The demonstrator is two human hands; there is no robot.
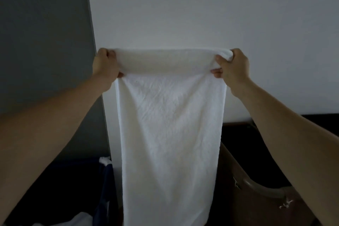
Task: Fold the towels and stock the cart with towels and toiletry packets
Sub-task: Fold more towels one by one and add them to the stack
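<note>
To the lower left of the towel, a dark blue cloth (107, 180) hangs with a scrap of white at its top. The left hand (105, 66) is closed in a fist around the towel's upper left corner. The towel (168, 134) itself, white and creased, hangs lengthwise in the air between both hands, in front of a pale wall, its top edge rolled over into a thick band (its bottom edge is out of view). The right hand (233, 66) pinches the upper right corner, fingers curled into the bunched cloth. Lower right of the towel stands a brown piece with a curved handle (262, 188).

This looks like the folding step, early on. The next move probably calls for bringing the two corners together evenly. No writing or label is readable anywhere.
</note>
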